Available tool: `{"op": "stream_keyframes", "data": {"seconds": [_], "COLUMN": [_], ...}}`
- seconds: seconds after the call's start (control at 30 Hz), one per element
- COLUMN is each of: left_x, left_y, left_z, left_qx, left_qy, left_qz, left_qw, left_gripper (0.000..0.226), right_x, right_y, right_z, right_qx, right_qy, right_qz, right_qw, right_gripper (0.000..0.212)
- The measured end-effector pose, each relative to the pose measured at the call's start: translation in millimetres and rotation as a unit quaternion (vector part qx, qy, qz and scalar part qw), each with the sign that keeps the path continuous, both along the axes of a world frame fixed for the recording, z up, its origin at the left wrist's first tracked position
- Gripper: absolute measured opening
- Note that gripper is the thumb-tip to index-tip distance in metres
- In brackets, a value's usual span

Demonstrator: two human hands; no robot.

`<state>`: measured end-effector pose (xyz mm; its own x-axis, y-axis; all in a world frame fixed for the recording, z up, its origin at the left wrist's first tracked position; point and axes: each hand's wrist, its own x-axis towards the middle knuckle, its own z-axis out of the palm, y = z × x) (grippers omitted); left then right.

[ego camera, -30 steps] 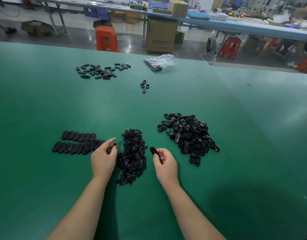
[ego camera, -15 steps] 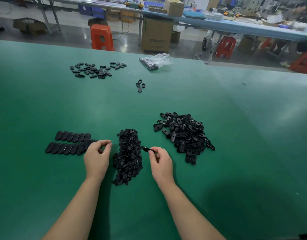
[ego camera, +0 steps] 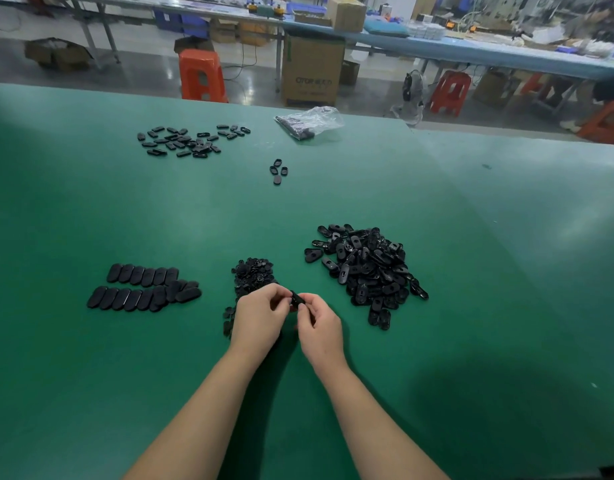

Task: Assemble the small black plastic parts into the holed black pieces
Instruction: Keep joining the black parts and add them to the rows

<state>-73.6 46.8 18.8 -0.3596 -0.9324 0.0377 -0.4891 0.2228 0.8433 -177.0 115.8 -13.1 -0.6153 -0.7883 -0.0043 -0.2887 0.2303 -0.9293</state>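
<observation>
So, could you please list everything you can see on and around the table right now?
Holed pieces pile: many, black, right of the hands.
Small parts pile: many, black, just beyond the hands.
Rows of oval pieces: two rows, black, left.
Scattered pieces: many, black, far left.
Small group: four, black, far centre.
Plastic bag: one, clear, far edge.
Table: one, green.
Stools: several, orange, on the floor beyond.
Cardboard box: one, brown, on the floor.
Held piece: one, black, between both hands.
Left hand, right hand: fingers pinching the held piece.

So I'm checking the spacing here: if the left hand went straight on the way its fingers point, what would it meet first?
Probably the right hand, whose fingers pinch the black piece between it and the left hand.
</observation>
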Motion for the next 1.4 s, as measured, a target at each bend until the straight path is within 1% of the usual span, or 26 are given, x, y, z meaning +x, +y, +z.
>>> {"op": "stream_keyframes", "data": {"seconds": [0.07, 0.27, 0.47, 0.7, 0.83, 0.9, 1.07, 1.13, 1.27, 1.4], "left_x": [-2.8, -4.6, -10.2, -11.6, -9.2, -7.6, -4.5, -5.1, -6.1, -3.9], "left_y": [1.6, 0.7, 1.2, -4.5, -7.2, -8.6, -9.8, -9.3, -8.0, -5.8], "left_z": [-0.7, 3.2, 8.7, 10.9, 13.3, 13.4, 12.2, 13.0, 15.7, 15.5], "left_qx": [-0.011, -0.016, 0.002, 0.015, 0.013, 0.028, 0.059, 0.055, 0.039, 0.025], "left_qy": [-0.019, -0.040, -0.044, -0.065, -0.081, -0.069, -0.056, -0.058, -0.073, -0.087], "left_qz": [0.001, -0.007, 0.004, 0.011, -0.004, -0.016, -0.011, -0.016, -0.030, -0.036], "left_qw": [1.000, 0.999, 0.999, 0.998, 0.997, 0.997, 0.997, 0.997, 0.996, 0.995], "left_gripper": [0.013, 0.009, 0.011, 0.017, 0.023, 0.014, 0.021, 0.020, 0.008, 0.007], "right_x": [-0.9, -2.5, -3.0, -3.8, -3.9, -3.7, -2.4, -2.4, -3.5, -3.3], "right_y": [0.3, 0.2, -1.0, -0.9, -1.0, -0.7, -0.3, -0.2, -0.1, 0.4], "right_z": [0.0, -1.4, -4.7, -6.4, -6.0, -6.0, -5.0, -4.3, -4.4, -2.9], "right_qx": [0.002, 0.010, 0.006, 0.008, -0.001, -0.003, -0.011, -0.016, -0.014, -0.011], "right_qy": [0.009, 0.021, 0.027, 0.010, -0.015, -0.017, -0.021, -0.018, 0.000, 0.007], "right_qz": [0.000, 0.006, -0.002, 0.001, 0.000, 0.003, 0.009, 0.008, 0.005, 0.011], "right_qw": [1.000, 1.000, 1.000, 1.000, 1.000, 1.000, 1.000, 1.000, 1.000, 1.000], "right_gripper": [0.022, 0.022, 0.021, 0.023, 0.022, 0.019, 0.012, 0.011, 0.008, 0.013]}}
